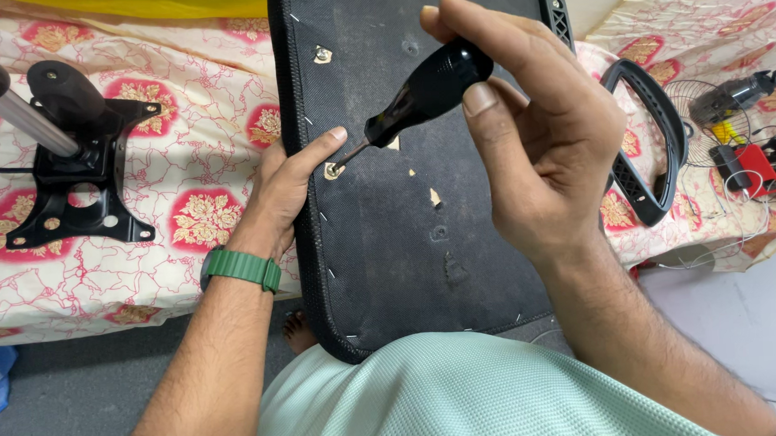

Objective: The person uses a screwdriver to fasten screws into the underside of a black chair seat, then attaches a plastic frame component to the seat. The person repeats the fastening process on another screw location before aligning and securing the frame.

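Observation:
A black fabric-covered chair seat panel (425, 243) leans upside down against a bed, its lower edge by my lap. My right hand (534, 139) is shut on a black-handled screwdriver (426, 92), whose tip sits in a screw with a metal washer (333, 169) near the panel's left edge. My left hand (285, 192), with a green watch band on the wrist, grips that left edge, thumb lying beside the screw. Another metal fitting (323, 54) shows higher up on the panel.
A black metal chair base plate with its gas cylinder (67, 164) lies on the floral bedsheet (199, 166) at left. A black plastic armrest (654, 142) lies at right, beyond it a wire fan guard, a power tool (736, 95) and red parts.

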